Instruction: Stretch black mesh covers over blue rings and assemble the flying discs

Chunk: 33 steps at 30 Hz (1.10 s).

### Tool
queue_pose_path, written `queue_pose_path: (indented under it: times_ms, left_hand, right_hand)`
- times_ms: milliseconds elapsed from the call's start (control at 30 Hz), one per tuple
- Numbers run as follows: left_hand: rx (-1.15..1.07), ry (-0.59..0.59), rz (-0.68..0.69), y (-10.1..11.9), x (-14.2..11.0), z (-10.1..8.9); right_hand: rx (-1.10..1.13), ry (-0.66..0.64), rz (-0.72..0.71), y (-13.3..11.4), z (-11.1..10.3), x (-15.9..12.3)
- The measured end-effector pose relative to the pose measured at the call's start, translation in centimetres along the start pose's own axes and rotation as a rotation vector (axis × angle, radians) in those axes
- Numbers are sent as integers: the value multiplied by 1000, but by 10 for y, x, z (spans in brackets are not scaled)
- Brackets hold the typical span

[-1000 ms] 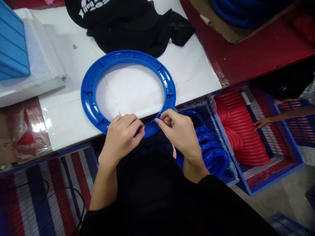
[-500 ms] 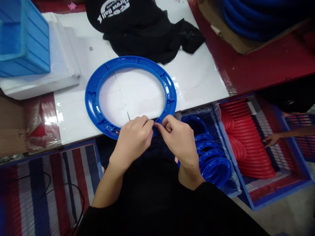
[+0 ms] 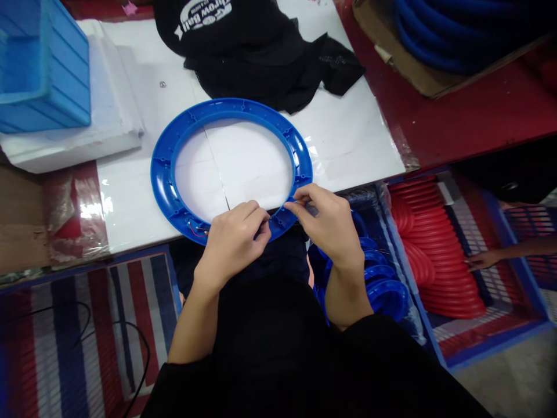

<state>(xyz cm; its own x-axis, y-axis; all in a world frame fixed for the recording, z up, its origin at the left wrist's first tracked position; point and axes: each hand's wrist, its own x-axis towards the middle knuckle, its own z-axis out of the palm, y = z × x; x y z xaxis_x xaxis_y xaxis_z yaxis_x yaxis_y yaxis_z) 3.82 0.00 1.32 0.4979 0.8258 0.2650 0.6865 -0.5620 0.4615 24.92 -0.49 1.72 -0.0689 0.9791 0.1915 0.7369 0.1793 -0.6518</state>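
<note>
A large blue plastic ring (image 3: 165, 174) lies flat on the white tabletop (image 3: 348, 139), its near edge hanging over the table's front. My left hand (image 3: 232, 241) rests closed on the ring's near rim, fingers curled and pressed onto it. My right hand (image 3: 331, 223) is closed in a pinch at the ring's near right rim, holding what looks like a thin wire. A short red wire (image 3: 196, 232) shows on the rim just left of my left hand.
A black garment (image 3: 256, 52) lies behind the ring. A blue crate (image 3: 41, 69) on white foam (image 3: 108, 116) sits far left. Below right are stacked blue rings (image 3: 383, 284) and a bin of red rings (image 3: 430, 255), where another person's hand (image 3: 478, 259) reaches.
My right hand has slid right along the rim, away from my left hand, drawing the thin wire out. The ring itself stays put; the view has shifted slightly.
</note>
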Motion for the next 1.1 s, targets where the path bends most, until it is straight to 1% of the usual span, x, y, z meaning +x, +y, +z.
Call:
queue_pose_path:
  times_ms: [67, 133, 233, 300, 367, 500, 567, 667, 767, 933, 1000, 1100]
  left_hand:
    - [-13, -4, -4, -1, 0, 0]
    - [-25, -8, -3, -3, -1, -1]
    - [-62, -51, 3, -6, -1, -9]
    - [-84, -110, 9, -5, 1, -14]
    - [-38, -151, 16, -1, 4, -17]
    - [171, -172, 15, 14, 12, -11]
    - [180, -178, 12, 18, 14, -6]
    - [110, -164, -13, 18, 13, -4]
    - [40, -137, -73, 12, 10, -6]
    - [-181, -142, -149, 3, 8, -9]
    - [-206, -132, -158, 2, 7, -9]
    - [-200, -124, -155, 1, 6, -8]
  right_hand:
    - [-7, 17, 50, 0, 3, -4]
    - [-60, 46, 62, -3, 6, -8]
    - [-165, 61, -9, -9, 7, -11]
    - [-203, 32, -55, -11, 8, -12]
    - [-219, 1, -68, -12, 8, -12]
    - [-249, 6, -70, -12, 9, -13]
    - [-273, 9, -80, -14, 11, -15]
    - [-297, 3, -88, -18, 13, -19]
    - [-247, -24, -75, -21, 10, -20]
    - [50, -130, -49, -16, -6, -14]
    - [112, -122, -53, -12, -11, -10]
    - [108, -91, -73, -9, -13, -4]
